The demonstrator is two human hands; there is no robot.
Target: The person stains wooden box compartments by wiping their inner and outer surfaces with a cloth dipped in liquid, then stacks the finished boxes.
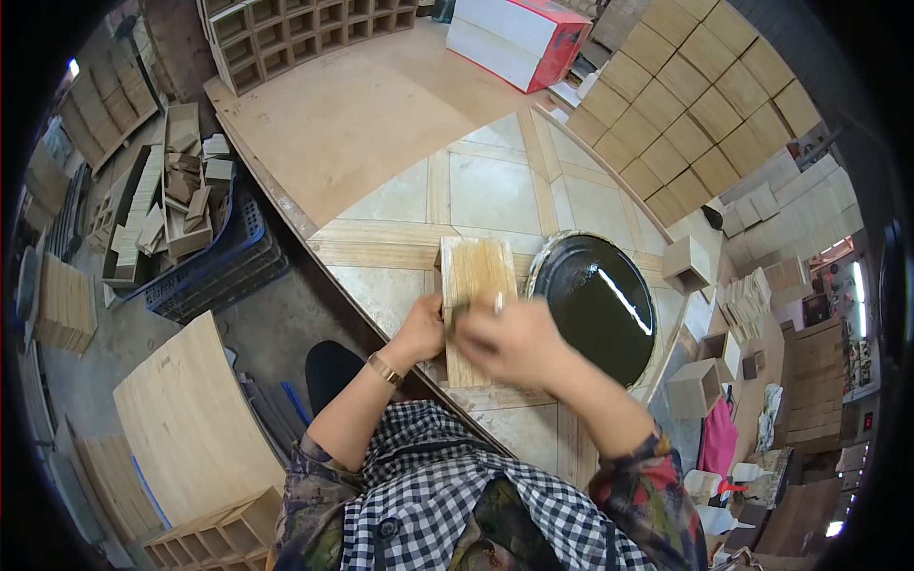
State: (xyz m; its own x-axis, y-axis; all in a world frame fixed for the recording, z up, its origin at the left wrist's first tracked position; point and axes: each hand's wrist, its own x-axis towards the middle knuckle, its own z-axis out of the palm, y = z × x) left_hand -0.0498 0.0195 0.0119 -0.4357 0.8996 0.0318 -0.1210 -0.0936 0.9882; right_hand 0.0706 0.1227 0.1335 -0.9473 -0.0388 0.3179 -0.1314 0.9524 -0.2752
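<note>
A pale wooden box (481,271) lies on the tiled table top (490,195) in front of me. My left hand (420,330) is at its left side, with the fingers bent against the edge. My right hand (509,343) is over the top face of the box, blurred by motion; its fingers are curled round something small that I cannot make out. Just right of the box stands a round black pan (595,309) of dark, shiny liquid.
A wooden compartment rack (305,43) and a red and white carton (519,40) stand at the back. Stacked wooden boxes (700,105) rise at the right, near small open boxes (693,388). A blue crate (214,271) of wood scraps is at the left.
</note>
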